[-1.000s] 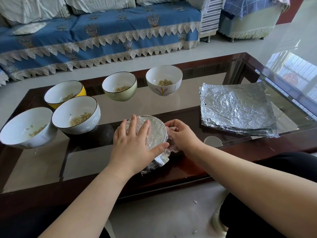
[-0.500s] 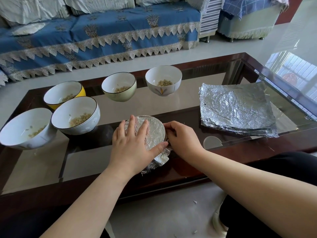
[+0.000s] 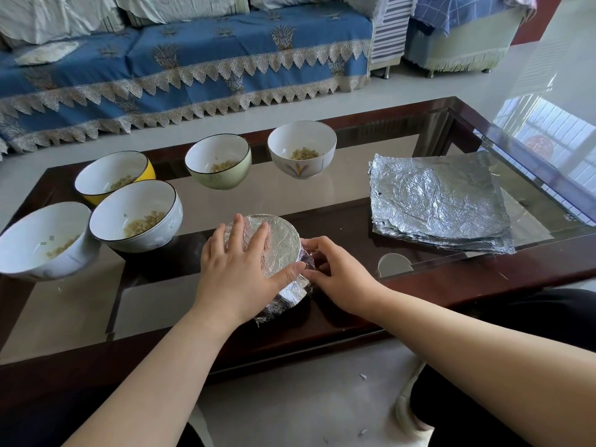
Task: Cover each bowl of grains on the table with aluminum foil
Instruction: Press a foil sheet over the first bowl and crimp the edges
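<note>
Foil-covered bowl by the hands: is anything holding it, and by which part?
The left hand presses flat on the foil-covered bowl top; fingers of the right hand pinch the foil at its right rim.

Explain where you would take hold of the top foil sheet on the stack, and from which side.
Likely pinch the top foil sheet at its near edge, from the near side: the stack lies flat, and there the sheet edges fan apart.

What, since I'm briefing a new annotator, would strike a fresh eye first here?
First, the foil-wrapped bowl front and centre, with the left hand flat on its top and the right hand pinching foil at its side. Behind and left stand five uncovered bowls of grains; a stack of foil sheets lies on the right.
</note>
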